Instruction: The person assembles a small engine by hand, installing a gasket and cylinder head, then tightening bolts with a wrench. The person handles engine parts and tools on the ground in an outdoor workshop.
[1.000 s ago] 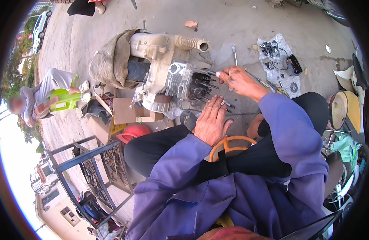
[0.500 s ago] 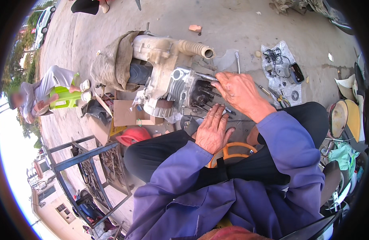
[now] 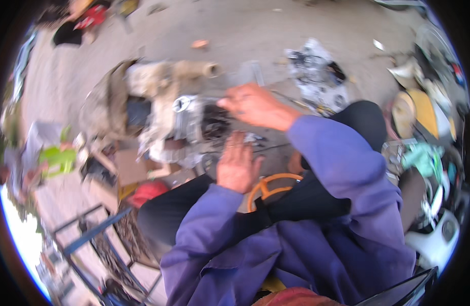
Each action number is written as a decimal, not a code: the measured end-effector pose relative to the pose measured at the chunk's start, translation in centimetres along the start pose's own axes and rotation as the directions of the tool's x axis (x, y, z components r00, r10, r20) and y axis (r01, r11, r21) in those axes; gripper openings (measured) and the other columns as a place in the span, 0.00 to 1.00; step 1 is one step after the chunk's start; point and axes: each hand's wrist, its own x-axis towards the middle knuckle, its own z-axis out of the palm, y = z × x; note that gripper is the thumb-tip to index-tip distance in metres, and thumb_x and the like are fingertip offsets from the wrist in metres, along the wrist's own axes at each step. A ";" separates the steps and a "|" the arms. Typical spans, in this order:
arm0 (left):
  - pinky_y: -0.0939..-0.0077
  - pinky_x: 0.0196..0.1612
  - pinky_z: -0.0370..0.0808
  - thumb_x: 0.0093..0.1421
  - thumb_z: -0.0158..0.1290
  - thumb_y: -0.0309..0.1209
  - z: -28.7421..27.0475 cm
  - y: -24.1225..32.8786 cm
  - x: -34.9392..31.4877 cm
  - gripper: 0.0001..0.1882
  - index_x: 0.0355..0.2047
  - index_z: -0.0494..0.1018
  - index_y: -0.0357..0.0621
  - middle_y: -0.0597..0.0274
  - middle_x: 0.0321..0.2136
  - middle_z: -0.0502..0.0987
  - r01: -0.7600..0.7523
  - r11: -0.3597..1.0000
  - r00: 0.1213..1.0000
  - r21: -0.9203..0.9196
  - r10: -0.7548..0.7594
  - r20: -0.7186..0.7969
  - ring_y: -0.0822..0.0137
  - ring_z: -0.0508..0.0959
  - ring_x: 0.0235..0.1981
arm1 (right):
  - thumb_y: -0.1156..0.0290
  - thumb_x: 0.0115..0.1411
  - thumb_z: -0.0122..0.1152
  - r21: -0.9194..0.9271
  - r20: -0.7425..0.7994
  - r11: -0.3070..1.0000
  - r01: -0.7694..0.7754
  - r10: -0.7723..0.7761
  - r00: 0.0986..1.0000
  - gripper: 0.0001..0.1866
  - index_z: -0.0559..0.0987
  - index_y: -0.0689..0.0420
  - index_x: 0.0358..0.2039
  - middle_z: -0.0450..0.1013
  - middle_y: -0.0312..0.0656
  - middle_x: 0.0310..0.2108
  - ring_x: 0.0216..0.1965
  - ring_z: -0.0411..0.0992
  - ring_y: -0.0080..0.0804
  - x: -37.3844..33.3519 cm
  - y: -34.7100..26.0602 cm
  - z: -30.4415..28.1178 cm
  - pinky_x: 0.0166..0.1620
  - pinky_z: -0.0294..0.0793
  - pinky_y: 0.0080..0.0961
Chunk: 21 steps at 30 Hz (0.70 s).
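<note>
A small engine (image 3: 158,97) lies on the ground in front of me, its finned cylinder (image 3: 186,120) facing right, toward my hands. The dark open end of the cylinder (image 3: 216,122) has studs sticking out, blurred by motion. My right hand (image 3: 258,106) is beside its upper edge, fingers bent and pressed together; what they hold, if anything, is too smeared to make out. Just below the cylinder's open end, my left hand (image 3: 238,166) is stretched flat with the thumb apart, holding nothing.
A cloth (image 3: 106,99) drapes the engine's left end. Clear plastic with small parts (image 3: 319,76) lies at the upper right. An orange ring-shaped frame (image 3: 275,184) sits between my legs. A red helmet-like thing (image 3: 148,193), a cardboard box (image 3: 133,166) and a metal rack (image 3: 100,239) stand left. A person sits far left.
The whole view has shifted and blurred, with the scene sliding left. Against the engine, both hands stay close to the cylinder's open end; my left hand remains flat.
</note>
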 end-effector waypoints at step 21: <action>0.51 0.67 0.63 0.55 0.63 0.33 0.9 0.3 -0.5 0.23 0.48 0.74 0.33 0.41 0.60 0.68 -0.033 0.993 0.998 0.116 0.028 0.048 0.41 0.63 0.66 | 0.59 0.54 0.68 -0.333 -0.596 0.624 -0.707 0.441 0.671 0.13 0.84 0.56 0.32 0.80 0.48 0.29 0.32 0.79 0.44 -21.1 39.2 0.9 0.36 0.77 0.40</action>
